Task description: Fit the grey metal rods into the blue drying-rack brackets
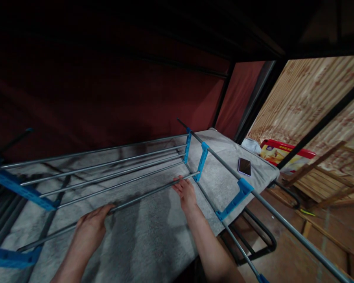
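A grey metal tube (149, 193) runs across the lower front of a partly built rack with blue plastic brackets. My left hand (91, 225) is closed around this tube left of its middle, with the fingertips hidden behind it. Toward the tube's right end, my right hand (186, 193) holds it between thumb and fingers. That end meets a blue bracket (202, 161). At the left, the tube reaches another blue bracket (14, 256). Several parallel tubes behind it join the left blue side piece (23, 188) to the far right bracket (188, 146).
The rack rests on a grey-covered bed (153, 239). A phone (244, 166) lies on the bed's right part. Beyond are a red and yellow box (287, 155) and wooden frames (327, 177). A long side tube (295, 232) sticks out over the floor. Dark bed-frame bars (259, 100) stand around.
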### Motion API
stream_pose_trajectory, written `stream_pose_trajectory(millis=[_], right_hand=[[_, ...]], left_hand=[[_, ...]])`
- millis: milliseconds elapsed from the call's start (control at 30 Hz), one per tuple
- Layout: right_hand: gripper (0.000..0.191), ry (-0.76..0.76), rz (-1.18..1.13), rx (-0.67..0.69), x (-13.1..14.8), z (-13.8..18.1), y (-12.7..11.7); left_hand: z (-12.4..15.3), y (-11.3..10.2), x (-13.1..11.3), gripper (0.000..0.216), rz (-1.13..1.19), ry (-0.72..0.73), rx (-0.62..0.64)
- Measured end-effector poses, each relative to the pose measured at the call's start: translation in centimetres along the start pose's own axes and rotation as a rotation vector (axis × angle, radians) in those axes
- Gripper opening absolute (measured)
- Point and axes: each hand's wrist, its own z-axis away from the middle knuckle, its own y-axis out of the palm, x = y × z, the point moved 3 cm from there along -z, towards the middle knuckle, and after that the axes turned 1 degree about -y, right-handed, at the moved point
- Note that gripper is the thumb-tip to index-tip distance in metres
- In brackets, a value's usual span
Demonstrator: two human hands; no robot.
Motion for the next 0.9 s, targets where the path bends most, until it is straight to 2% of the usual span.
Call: stream_pose_trajectory(millis=[200, 433, 733, 900], right_hand=[[0.012, 0.121, -0.029, -0.088, -0.8, -1.5, -1.5], [0.014, 0.154, -0.015, -0.130, -1.4, -2.2, -1.6], [0.014, 0.158, -0.008, -0.171, -1.5, -1.8, -2.7], [0.009, 0.040, -0.035, -0.299, 0.6, -2.1, -4.3]], left_hand=[[0.1, -0.1, 0.2, 0.048, 0.061, -0.003, 0.033], [-0.1, 0.1, 0.2, 0.039, 0.130, -0.021, 0.011], [-0.6, -0.1, -0.5, 0.036, 0.116, -0.015, 0.017], [-0.8, 0.1, -2.5, 0.036, 0.097, 0.013, 0.049]])
